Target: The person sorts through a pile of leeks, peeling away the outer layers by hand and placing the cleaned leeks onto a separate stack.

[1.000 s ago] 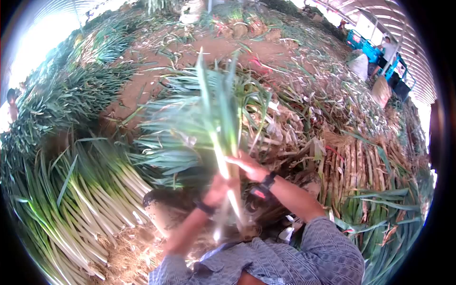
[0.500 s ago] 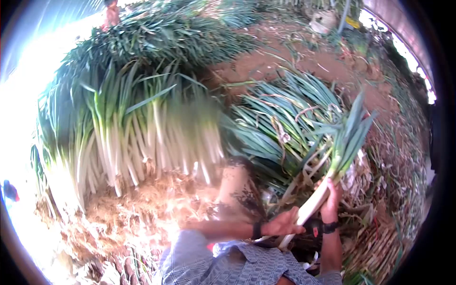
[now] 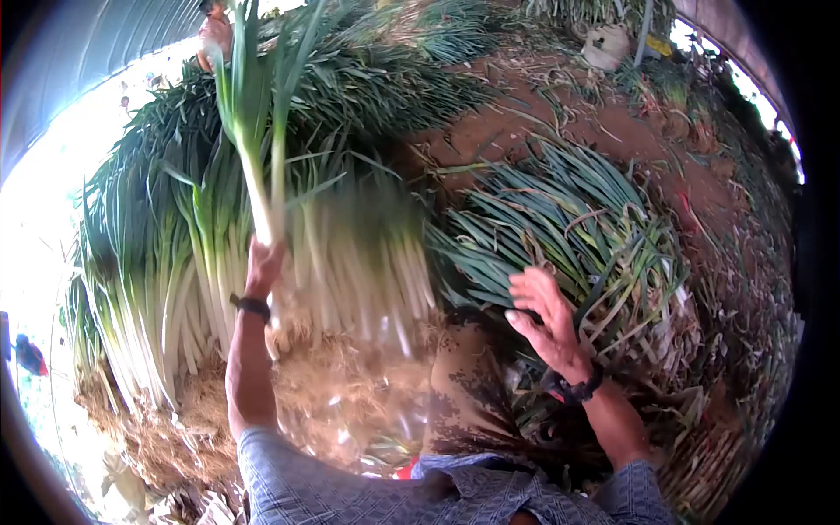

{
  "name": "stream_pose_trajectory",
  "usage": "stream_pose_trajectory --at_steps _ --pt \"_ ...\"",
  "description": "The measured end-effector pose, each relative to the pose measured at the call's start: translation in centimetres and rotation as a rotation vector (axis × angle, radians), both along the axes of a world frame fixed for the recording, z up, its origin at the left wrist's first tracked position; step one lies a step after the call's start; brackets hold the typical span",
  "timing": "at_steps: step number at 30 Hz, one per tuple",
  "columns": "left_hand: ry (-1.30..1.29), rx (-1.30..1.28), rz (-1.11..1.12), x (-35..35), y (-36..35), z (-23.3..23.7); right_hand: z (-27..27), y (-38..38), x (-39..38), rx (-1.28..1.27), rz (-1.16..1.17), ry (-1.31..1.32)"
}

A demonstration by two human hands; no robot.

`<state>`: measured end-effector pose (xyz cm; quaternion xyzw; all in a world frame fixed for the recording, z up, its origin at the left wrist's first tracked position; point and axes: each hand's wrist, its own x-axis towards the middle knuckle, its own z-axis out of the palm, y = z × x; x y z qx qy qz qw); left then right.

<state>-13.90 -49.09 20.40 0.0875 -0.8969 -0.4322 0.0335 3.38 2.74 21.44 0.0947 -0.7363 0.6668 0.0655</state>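
My left hand is closed round the white lower shafts of leeks, about two stalks. They stand upright in front of a row of leeks with white shafts and green tops, and their leaves reach the top of the view. At the right, my right hand has its fingers stretched out and holds nothing. It hovers near a heap of leeks with long blue-green leaves.
Brown root fibres lie below the row. My mud-stained trouser leg juts forward in the middle. A pale sack stands far back, another person is at the upper left, and trimmed waste covers the right side.
My left hand has swung from lower right to the left, carrying the leeks upright to the row. My right hand has let go of them and opened.
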Motion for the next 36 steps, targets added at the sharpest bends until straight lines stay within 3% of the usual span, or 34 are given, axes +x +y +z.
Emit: stream_pose_trajectory --at_steps 2,4,7,8,9,10,11,12,13,14,15,17,18,21,24,25,27,29,31,36 --pt "-0.272 -0.313 0.125 -0.1 -8.4 -10.6 -5.2 2.8 2.2 0.058 -0.097 -0.086" --pt "-0.313 -0.290 0.119 0.2 -10.7 -15.6 -9.4 6.0 4.1 0.088 -0.227 -0.165" --pt "-0.402 -0.027 0.250 2.7 -4.2 -7.7 -12.2 10.0 7.4 0.044 -0.363 -0.294" --pt "-0.243 -0.093 0.240 1.4 -6.4 -10.2 -14.5 11.7 8.0 0.020 -0.375 -0.247" --pt "-0.279 -0.158 0.251 1.1 -6.5 -10.5 -15.8 12.1 7.8 0.009 -0.383 -0.253" --pt "-0.362 -0.102 0.150 -1.3 -11.3 -15.3 -16.6 12.8 8.0 -0.002 -0.404 -0.269" --pt "-0.370 -0.066 0.221 1.9 -6.7 -10.6 -17.2 14.2 9.4 -0.009 -0.452 -0.296" --pt "-0.443 -0.015 0.173 -0.7 -11.6 -15.1 -16.8 14.7 10.4 0.008 -0.470 -0.331" --pt "-0.343 -0.031 0.205 -1.3 -12.3 -16.9 -16.2 15.0 10.5 0.025 -0.488 -0.360" --pt "-0.380 -0.370 0.306 -2.5 -12.4 -17.5 -17.0 16.2 11.0 0.032 -0.486 -0.362" --pt "-0.328 -0.385 0.295 -2.9 -12.7 -18.0 -17.6 17.5 11.5 0.039 -0.468 -0.366" --pt "-0.441 -0.551 0.264 -0.9 -6.9 -11.7 -18.5 20.3 12.2 0.030 -0.558 -0.462" --pt "-0.423 -0.778 0.330 0.1 -4.7 -10.4 -18.9 21.6 12.5 0.020 -0.588 -0.505" --pt "-0.211 -1.081 0.417 -0.2 -3.7 -11.0 -18.6 25.0 12.8 -0.149 -0.657 -0.644" --pt "0.121 -0.944 0.265 0.4 1.7 -8.6 -19.3 28.3 12.4 -0.050 -0.721 -0.695" --pt "0.270 -0.918 0.205 -1.2 1.6 -10.4 -20.2 29.3 11.8 -0.027 -0.736 -0.723" --pt "0.385 -0.506 0.018 -7.4 0.6 -17.5 -22.0 31.1 10.9 0.082 -0.754 -0.643" --pt "0.234 0.220 -0.212 -3.8 12.6 -13.3 -21.9 32.3 9.1 0.225 -0.795 -0.608" --pt "0.105 0.519 -0.306 1.4 28.2 -4.6 -20.4 33.6 7.2 0.217 -0.772 -0.764" --pt "0.040 0.787 -0.584 4.7 47.7 0.4 -20.9 37.0 0.5 0.708 -0.960 -0.720"
